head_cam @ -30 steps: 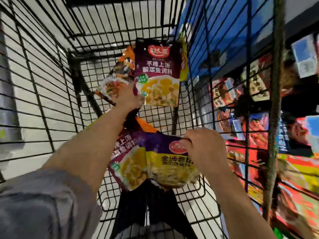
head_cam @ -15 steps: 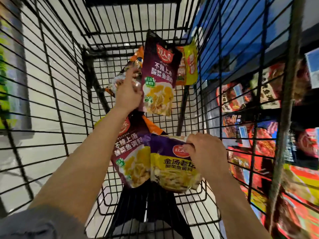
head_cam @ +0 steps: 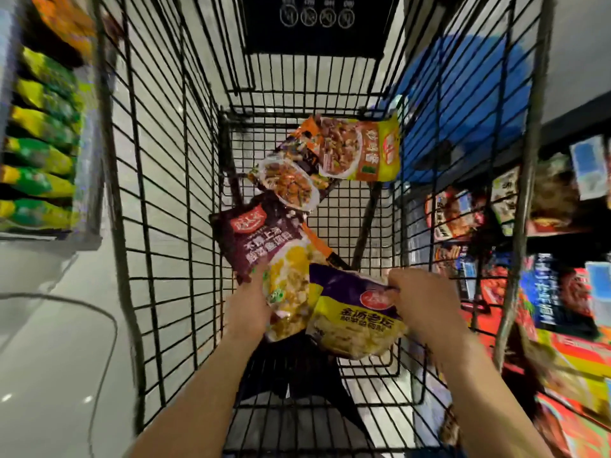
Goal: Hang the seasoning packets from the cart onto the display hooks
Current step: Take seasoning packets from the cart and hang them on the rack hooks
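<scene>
Packets of seasoning lie inside the black wire cart [head_cam: 158, 193], and two of them are in the person's hands near its close end. The dark maroon packet [head_cam: 264, 252], printed with a yellow dish, is upside down; the left hand [head_cam: 249, 305] grips its lower edge, fingers curled under it and thumb side against the bag. Just beside it, touching or overlapping at the edge, the purple and yellow packet [head_cam: 353, 315] hangs from the right hand [head_cam: 423, 302], whose fingers are curled over its top corner by the red logo. Both bare forearms reach in from the bottom of the view.

Farther along the cart, apart from the hands, two more packets rest against the far end: an orange and dark packet [head_cam: 291, 180] showing a browned dish, and a yellow packet [head_cam: 360, 150] lying sideways, partly overlapping it. A dark folded flap [head_cam: 291, 368] sits on the cart floor beneath the held packets. A black panel [head_cam: 314, 24] with small white round icons is fixed at the far wall of the cart.

Through the wire, pale glossy floor [head_cam: 49, 342] shows below. On the left, a rack of green and yellow bags [head_cam: 43, 153] appears, blurred. On the right, shelves of colourful packets [head_cam: 545, 259] stand close to the cart, with a blue mass [head_cam: 463, 104] behind the mesh that cannot be made out.
</scene>
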Demonstrator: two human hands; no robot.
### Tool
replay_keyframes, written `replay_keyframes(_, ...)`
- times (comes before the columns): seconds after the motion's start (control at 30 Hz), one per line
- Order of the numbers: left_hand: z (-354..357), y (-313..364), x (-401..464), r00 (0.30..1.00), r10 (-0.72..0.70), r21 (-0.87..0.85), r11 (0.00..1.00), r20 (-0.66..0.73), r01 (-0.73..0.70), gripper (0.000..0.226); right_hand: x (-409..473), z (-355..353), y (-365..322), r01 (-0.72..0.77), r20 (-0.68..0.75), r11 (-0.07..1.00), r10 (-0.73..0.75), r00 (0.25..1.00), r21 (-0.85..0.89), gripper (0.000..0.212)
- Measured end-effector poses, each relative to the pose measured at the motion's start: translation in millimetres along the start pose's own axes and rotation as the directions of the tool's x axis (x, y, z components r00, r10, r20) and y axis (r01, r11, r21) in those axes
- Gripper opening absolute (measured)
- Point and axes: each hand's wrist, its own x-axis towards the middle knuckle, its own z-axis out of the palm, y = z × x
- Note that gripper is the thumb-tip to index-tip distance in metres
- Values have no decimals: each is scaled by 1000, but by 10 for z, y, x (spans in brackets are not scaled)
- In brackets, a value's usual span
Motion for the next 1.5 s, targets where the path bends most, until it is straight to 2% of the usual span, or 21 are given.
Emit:
replay_keyframes(0.13, 235, -253, -56, 983, -58, 178, 984, 172, 27, 64, 27, -31, -41, -18, 21, 999, 18, 1000, -45, 13)
replay_keyframes(0.2, 118, -214, -14, 982, -79, 209, 977, 171, 42, 54, 36, -39, -52, -24, 30, 998, 25, 999, -51, 10)
replay_keyframes(0.3, -172, -143, 220, 1000, -9, 111, 994, 5, 8, 46, 73, -16, -61, -27, 14, 998, 28, 1000, -62, 10)
replay_keyframes(0.4, -381, -69, 725, 973, 136, -58, 987, -189, -150, 49, 158, 32, -51, -13, 3, 998, 13, 1000, -66, 15)
replay_keyframes(0.47, -451, -45, 1170, 959, 152, -74, 982, -239, -174, 53, 277, 56, -60, 5, 29, 998, -3, 1000, -58, 15)
replay_keyframes(0.57, -401, -59, 1667, 979, 151, 57, 988, -139, -144, 65, 409, 120, -100, 23, 75, 995, -16, 997, -99, 17)
replay_keyframes(0.67, -311, -26, 1829, 997, 79, 96, 992, -1, -79, 57, 451, 202, -119, 15, 85, 991, -4, 996, -135, 18)
replay_keyframes(0.73, -201, -46, 1830, 993, 118, 98, 988, -15, -116, 48, 459, 253, -138, 11, 99, 994, 0, 995, -110, 20)
replay_keyframes(0.9, -56, -125, 1611, 945, 254, 94, 966, -206, -239, 45, 427, 259, -177, 3, 137, 993, 13, 991, -119, 16)
replay_keyframes(1.0, -1, -71, 1464, 962, 246, 138, 963, -115, -230, 49, 401, 262, -176, 20, 133, 993, -5, 991, -112, 15)
replay_keyframes(1.1, 66, -73, 1450, 975, 222, 192, 958, -33, -211, 63, 406, 254, -172, 25, 130, 995, -13, 991, -92, 18)
replay_keyframes(1.2, 8, -50, 1545, 981, 192, 209, 959, 20, -192, 59, 399, 248, -163, 36, 106, 998, -30, 994, -59, 19)
replay_keyframes(1.5, -193, -75, 1590, 971, 232, 316, 919, 55, -238, 60, 339, 182, -150, 38, 72, 999, -39, 997, 18, 23)
